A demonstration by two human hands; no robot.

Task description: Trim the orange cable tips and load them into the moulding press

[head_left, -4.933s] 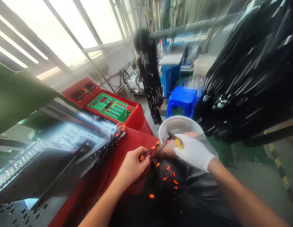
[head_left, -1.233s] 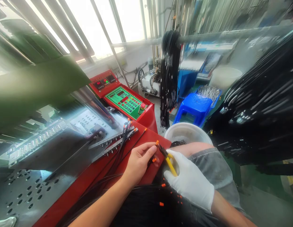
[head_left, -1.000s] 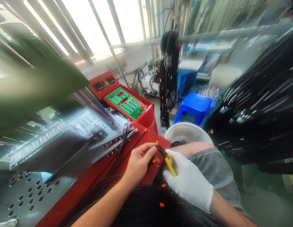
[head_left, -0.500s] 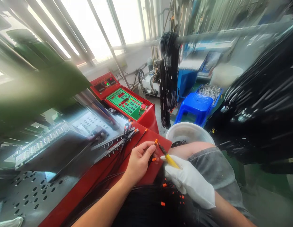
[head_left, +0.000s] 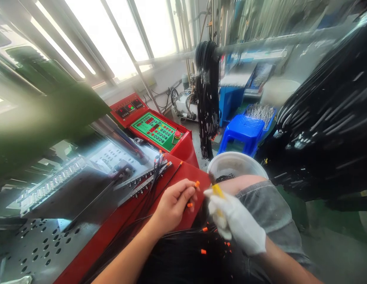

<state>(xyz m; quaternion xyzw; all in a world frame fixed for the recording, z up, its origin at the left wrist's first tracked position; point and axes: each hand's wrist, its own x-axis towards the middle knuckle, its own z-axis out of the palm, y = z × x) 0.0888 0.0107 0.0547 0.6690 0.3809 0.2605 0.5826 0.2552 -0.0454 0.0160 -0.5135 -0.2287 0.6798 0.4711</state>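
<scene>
My bare left hand (head_left: 175, 202) is closed around a black cable whose orange end (head_left: 197, 184) pokes out past the thumb and fingers. A second orange tip (head_left: 190, 205) shows just below those fingers. In a white glove, my right hand (head_left: 236, 221) grips yellow-handled pliers (head_left: 218, 191). Their dark jaws point up and are smeared by motion, apart from the cable; whether they are spread I cannot tell. Below both hands lies a mass of black cables (head_left: 171, 256) with loose orange pieces (head_left: 203, 251) on it.
Cables with orange ends (head_left: 158, 165) lie on the red table (head_left: 186, 169), beside metal strips (head_left: 150, 181). A red control box (head_left: 183, 146) stands behind. At the right are a white bucket (head_left: 239, 157), a blue stool (head_left: 242, 128) and hanging black cables (head_left: 319, 130).
My right hand has drawn the pliers away from the orange cable end, and their jaws now point more upward. My left hand has tilted slightly, still holding the cable.
</scene>
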